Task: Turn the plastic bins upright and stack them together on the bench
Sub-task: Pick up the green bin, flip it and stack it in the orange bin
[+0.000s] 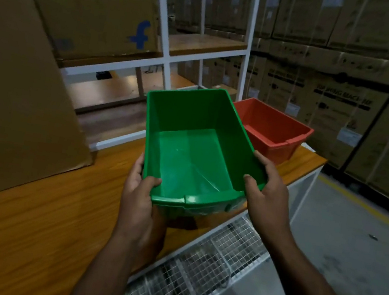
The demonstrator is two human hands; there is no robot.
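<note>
Green bin [196, 147] sits upright in my grip, mouth facing up, raised a little over the near edge of the wooden bench [27, 210]. I see nothing inside it; its floor is bare apart from a faint scuff. My left hand [139, 197] grasps the near left corner, thumb hooked over the rim and fingers curled underneath. My right hand [267, 196] clamps the near right corner, thumb inside the wall and fingers along the outside. Just beyond the green one, the red bin [274, 129] stands upright on the far end of the bench, also holding nothing that I can see. I cannot tell whether the two touch. A large cardboard box [14, 95] stands on the bench to the left, and a white shelving frame [163, 41] rises behind.
</note>
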